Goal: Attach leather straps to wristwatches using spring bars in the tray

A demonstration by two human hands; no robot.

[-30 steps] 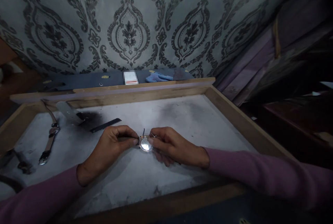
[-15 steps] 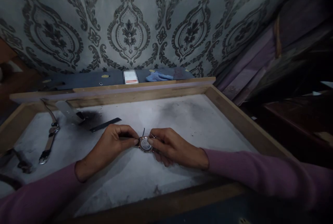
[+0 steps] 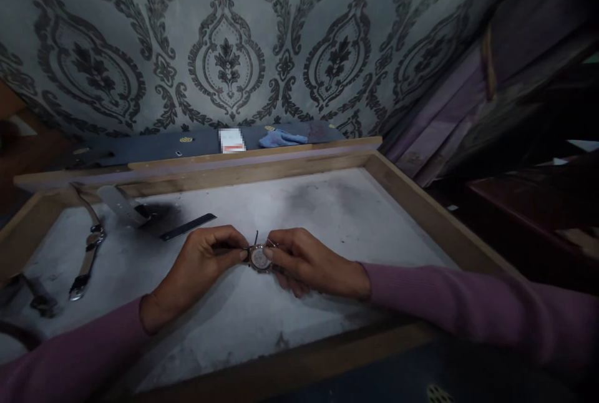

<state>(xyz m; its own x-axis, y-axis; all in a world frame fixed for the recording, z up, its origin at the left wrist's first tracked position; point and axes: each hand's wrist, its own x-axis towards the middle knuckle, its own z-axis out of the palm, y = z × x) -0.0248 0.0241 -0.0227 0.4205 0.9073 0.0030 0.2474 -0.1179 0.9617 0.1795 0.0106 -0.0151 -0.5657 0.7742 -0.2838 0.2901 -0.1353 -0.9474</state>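
Observation:
A round wristwatch (image 3: pixel 260 257) with a metal rim is held between my two hands above the white tray floor (image 3: pixel 322 203). My left hand (image 3: pixel 206 266) pinches its left side, where a short dark piece of strap seems to sit between thumb and finger. On the other side my right hand (image 3: pixel 311 262) grips the case edge, thumb on its face and fingers curled beneath. Just behind the watch a thin dark pin-like piece (image 3: pixel 256 236) stands out; whether it is attached I cannot tell. Beyond my left hand lies a flat black strip (image 3: pixel 188 227).
Wooden walls (image 3: pixel 412 203) border the tray. At its left lie a strapped wristwatch (image 3: pixel 88 253), a pale curved strap-like piece (image 3: pixel 122 204) and dark straps (image 3: pixel 41 300). Behind the back wall are a blue cloth (image 3: pixel 282 138) and a small white box (image 3: pixel 232 140).
The view has shifted slightly. Both hands keep the same hold on the watch, with hardly any movement of the fingers.

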